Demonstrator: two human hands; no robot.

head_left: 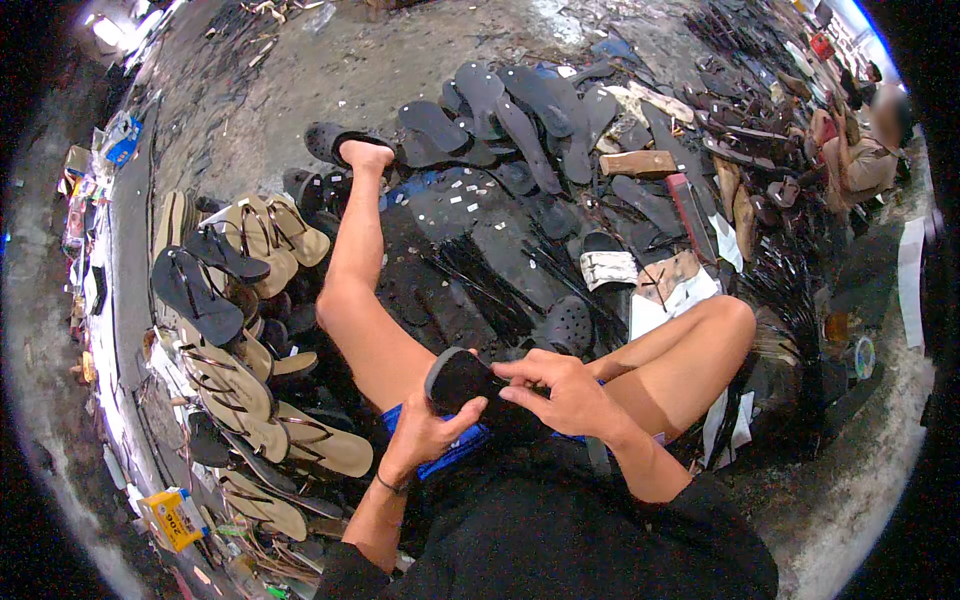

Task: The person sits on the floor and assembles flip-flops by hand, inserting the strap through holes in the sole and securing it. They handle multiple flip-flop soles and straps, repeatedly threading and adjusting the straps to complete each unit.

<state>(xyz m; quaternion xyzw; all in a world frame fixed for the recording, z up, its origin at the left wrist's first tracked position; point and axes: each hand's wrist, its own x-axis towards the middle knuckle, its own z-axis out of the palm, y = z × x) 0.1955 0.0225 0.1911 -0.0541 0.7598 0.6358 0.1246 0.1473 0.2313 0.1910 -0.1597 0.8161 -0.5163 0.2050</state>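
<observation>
Fingers [520, 372] of the right hand [565, 395] pinch the black sandal sole [458, 380] at its edge; the left hand [425, 430] cups it over the lap; strapped sandals [235, 375] lie finished left, bare soles [520, 120] remain ahead.

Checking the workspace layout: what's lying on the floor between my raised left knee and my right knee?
In the head view, flat black sole sheets and loose black straps lie between the left knee and right knee.
</observation>
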